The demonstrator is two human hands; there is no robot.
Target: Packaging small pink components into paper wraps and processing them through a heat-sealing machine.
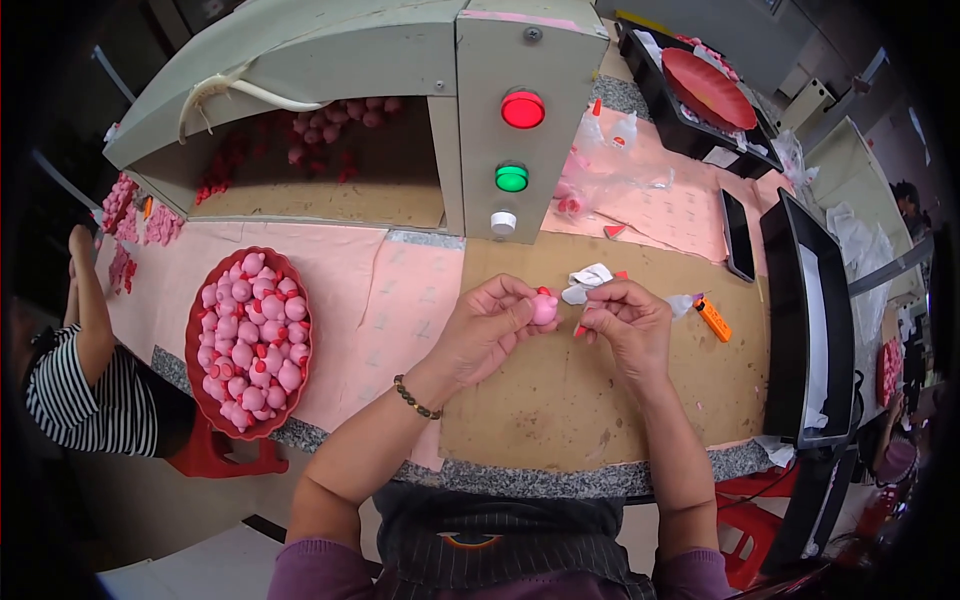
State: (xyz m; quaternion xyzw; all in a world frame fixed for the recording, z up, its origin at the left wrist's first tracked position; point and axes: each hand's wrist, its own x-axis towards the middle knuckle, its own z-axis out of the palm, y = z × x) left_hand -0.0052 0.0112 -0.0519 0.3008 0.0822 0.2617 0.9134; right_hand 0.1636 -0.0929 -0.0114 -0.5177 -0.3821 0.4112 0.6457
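Over the brown board, a round pink figure with a red bit on top is pinched between thumb and index finger of the left hand, whose wrist wears a beaded bracelet. At three o'clock from the figure, the right hand has its fingertips pressed together on a small red piece, too small to make out fully; the two hands are near each other yet apart. Just beside them, at two o'clock, lies a crumpled white tissue. Farther toward three are an orange lighter and then a long black tray. At nine, a scalloped red dish is heaped with more pink pieces. Toward eleven stands a grey machine, its opening facing the table.
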